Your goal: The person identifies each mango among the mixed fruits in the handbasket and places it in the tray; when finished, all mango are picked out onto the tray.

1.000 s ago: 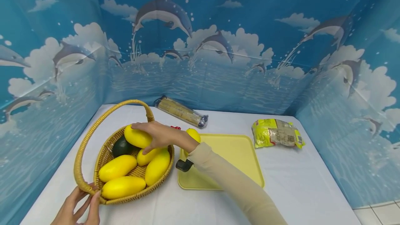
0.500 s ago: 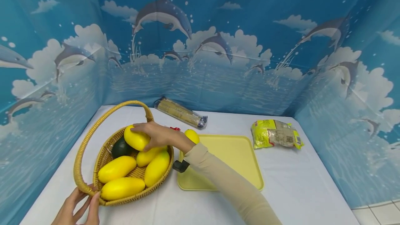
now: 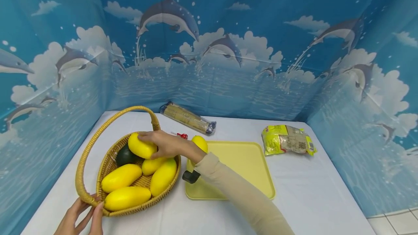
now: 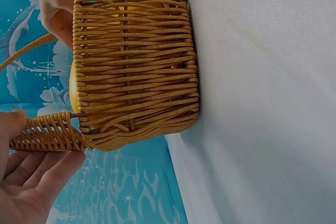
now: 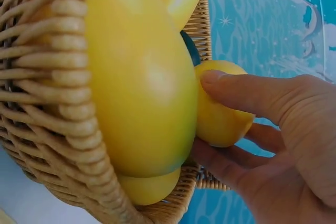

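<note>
My right hand (image 3: pixel 166 144) grips a yellow mango (image 3: pixel 140 146) at the far side of the wicker basket (image 3: pixel 130 211). In the right wrist view its thumb lies on top of that mango (image 5: pixel 226 121), fingers beneath. Below and nearer in the basket lie several more mangoes (image 3: pixel 127 198), with a dark green, smooth, rounded fruit (image 3: pixel 125 155) at the left, partly covered by the held mango. My left hand (image 3: pixel 76 215) pinches the near foot of the basket's arched handle (image 3: pixel 140 108). The left wrist view shows thumb and fingers of this hand (image 4: pixel 31 182) on either side of the woven handle.
Right of the basket lies a yellow tray (image 3: pixel 241 169), partly under my right sleeve, with another yellow fruit (image 3: pixel 200 143) at its back left corner. A small red item (image 3: pixel 182 135), a long plastic-wrapped bundle (image 3: pixel 187 118) and a yellow-and-clear bag (image 3: pixel 289 140) lie farther back.
The mango in my right hand has turned and tilted slightly, and the fingers have shifted a little on it. My left hand stays on the handle's foot.
</note>
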The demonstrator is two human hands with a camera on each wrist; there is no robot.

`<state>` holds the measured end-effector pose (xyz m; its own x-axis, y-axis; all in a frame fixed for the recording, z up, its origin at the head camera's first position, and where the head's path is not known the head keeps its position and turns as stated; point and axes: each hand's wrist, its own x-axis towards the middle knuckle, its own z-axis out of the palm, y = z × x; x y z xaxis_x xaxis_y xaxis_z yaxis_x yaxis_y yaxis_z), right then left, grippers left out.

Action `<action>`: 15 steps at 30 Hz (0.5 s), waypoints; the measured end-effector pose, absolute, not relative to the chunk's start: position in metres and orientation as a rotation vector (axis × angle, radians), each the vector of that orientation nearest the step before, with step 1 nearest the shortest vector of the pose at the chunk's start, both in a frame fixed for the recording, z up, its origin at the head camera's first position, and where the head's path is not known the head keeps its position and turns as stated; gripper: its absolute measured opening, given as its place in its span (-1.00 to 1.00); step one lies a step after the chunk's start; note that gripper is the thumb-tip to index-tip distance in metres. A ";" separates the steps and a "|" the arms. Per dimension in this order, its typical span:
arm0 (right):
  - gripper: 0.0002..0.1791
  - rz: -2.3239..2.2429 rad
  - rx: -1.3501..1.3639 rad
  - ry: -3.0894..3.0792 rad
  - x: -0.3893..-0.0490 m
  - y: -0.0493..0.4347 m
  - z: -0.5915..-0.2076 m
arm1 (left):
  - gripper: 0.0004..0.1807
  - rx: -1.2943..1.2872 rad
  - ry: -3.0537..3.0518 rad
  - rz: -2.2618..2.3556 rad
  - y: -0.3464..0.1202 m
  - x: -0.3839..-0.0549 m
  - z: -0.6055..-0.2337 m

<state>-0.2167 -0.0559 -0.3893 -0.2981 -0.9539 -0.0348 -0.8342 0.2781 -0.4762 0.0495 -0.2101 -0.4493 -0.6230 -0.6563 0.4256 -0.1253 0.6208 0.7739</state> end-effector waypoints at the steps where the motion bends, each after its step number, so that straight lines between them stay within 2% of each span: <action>1: -0.16 -0.538 -1.638 2.233 -0.216 -0.055 -0.390 | -0.51 0.601 -2.117 -0.936 -0.210 0.050 -0.450; 15: -0.17 -0.603 -1.681 2.242 -0.196 -0.018 -0.379 | -0.54 0.638 -2.134 -0.939 -0.209 0.049 -0.450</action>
